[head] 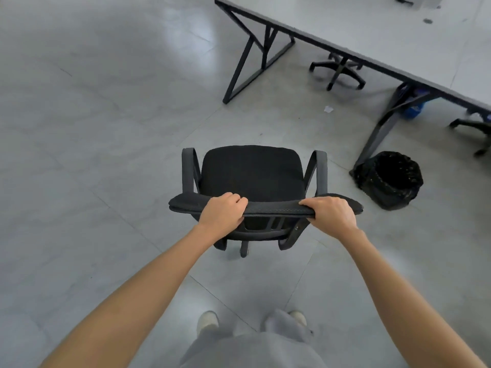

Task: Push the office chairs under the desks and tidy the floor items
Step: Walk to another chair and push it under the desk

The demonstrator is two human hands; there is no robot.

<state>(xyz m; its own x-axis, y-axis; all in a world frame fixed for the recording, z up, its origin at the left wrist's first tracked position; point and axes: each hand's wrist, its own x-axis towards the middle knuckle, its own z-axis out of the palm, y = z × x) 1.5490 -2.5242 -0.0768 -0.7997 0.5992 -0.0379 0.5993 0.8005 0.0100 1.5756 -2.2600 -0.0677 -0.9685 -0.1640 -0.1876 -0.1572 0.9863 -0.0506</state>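
Black mesh chair (252,173) — both hands gripping.

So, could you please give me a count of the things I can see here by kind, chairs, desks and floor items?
Office chairs: 3, the held chair, a base under the desk, another base at the right edge
Desks: 1
Bins: 1
Paper scraps: 1
Total: 6

Chair (252,173): matt black woven cloth. Floor (93,115): glossy grey tile. Desk (398,38): smooth matt top, black metal legs. Bin (390,179): shiny plastic liner.
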